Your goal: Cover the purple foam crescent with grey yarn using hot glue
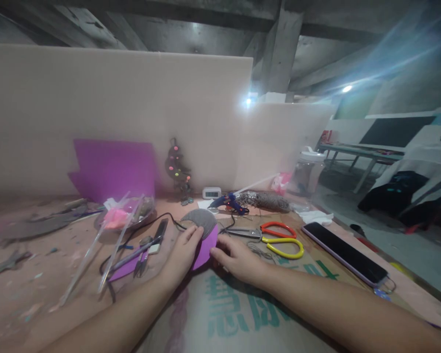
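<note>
In the head view a round grey piece with a ridged, cord-like surface (203,220) lies over a purple sheet (205,254) in front of me. My left hand (186,247) is closed on both, its fingers across the lower left of the grey piece. From the other side my right hand (235,256) pinches the purple sheet's right edge with curled fingers. Just right of it lie scissors with one red and one yellow handle (275,239). A blue glue gun (230,201) rests behind the grey piece.
A phone (345,252) lies at the right. Clear sticks (112,255) lean on a plastic bowl (150,218) at the left, near pens and a utility knife (160,233). A small clock (211,193), a decorated crescent moon (175,164) and a lidded jar (308,171) stand behind.
</note>
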`<state>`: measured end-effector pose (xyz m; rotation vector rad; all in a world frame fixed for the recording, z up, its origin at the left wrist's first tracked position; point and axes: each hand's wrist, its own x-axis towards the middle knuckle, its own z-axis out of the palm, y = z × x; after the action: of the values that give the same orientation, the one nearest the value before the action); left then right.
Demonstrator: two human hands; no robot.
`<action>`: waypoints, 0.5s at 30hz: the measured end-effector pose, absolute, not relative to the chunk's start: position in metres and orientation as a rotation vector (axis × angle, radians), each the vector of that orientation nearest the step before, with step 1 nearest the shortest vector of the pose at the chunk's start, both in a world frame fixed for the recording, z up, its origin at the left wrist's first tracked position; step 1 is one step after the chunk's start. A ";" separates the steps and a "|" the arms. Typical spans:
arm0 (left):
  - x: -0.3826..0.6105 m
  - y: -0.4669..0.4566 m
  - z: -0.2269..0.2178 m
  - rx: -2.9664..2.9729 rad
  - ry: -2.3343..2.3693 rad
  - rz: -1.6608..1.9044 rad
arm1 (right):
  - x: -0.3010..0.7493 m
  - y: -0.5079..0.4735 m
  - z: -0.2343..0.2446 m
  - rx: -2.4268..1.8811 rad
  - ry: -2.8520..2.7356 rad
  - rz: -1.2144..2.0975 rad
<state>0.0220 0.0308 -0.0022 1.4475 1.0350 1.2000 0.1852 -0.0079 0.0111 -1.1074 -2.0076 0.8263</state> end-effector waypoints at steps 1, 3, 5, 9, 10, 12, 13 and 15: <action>0.022 0.031 -0.002 1.449 1.039 1.198 | 0.185 -0.008 0.011 -1.107 -2.006 0.828; 0.022 0.030 -0.001 1.456 1.070 1.204 | 0.186 -0.008 0.012 -1.116 -2.006 0.828; 0.023 0.029 0.000 1.453 1.112 1.217 | 0.185 -0.009 0.012 -1.127 -2.009 0.825; 0.023 0.029 -0.001 1.425 1.081 1.220 | 0.185 -0.010 0.014 -1.110 -2.015 0.836; 0.023 0.029 -0.002 1.419 1.056 1.216 | 0.185 -0.010 0.014 -1.109 -2.017 0.837; 0.023 0.030 -0.005 1.408 1.022 1.210 | 0.185 -0.011 0.014 -1.116 -2.019 0.828; 0.023 0.030 -0.006 1.405 1.016 1.211 | 0.186 -0.011 0.014 -1.121 -2.021 0.823; 0.022 0.031 -0.006 1.407 1.015 1.211 | 0.186 -0.011 0.014 -1.121 -2.021 0.821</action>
<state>0.0222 0.0311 -0.0064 1.4067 1.0152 1.2110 0.1857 -0.0105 0.0141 -1.1206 -2.0211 0.8206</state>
